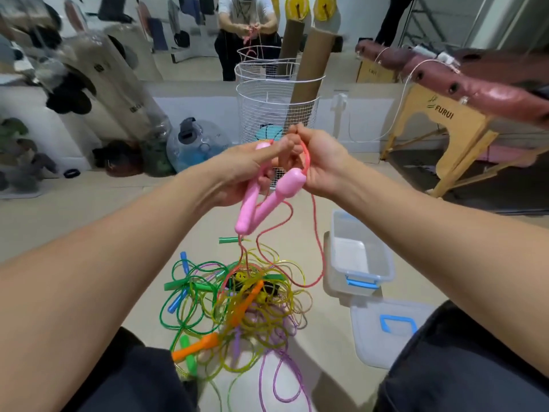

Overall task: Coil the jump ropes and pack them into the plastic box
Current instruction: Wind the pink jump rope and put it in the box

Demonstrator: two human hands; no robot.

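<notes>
**First rope lifted from the tangle, box waits empty**

Head view: a seated person holds the pink jump rope up over the floor, its two pink handles (261,200) hanging side by side in a V. The left hand (246,171) has its grip curled round the upper end of one handle; the right hand (320,165) has its grip pinched on the pink cord (319,242) just above the other. That cord trails down into the tangled pile of ropes (237,295) on the floor between the knees. The plastic box (361,257) stands open and apparently empty to the right of the pile, its lid (386,331) lying just nearer the camera.

Coiling appears barely begun: handles gathered, no loops formed. The next move likely calls for drawing the cord free of the other ropes while winding it.
</notes>
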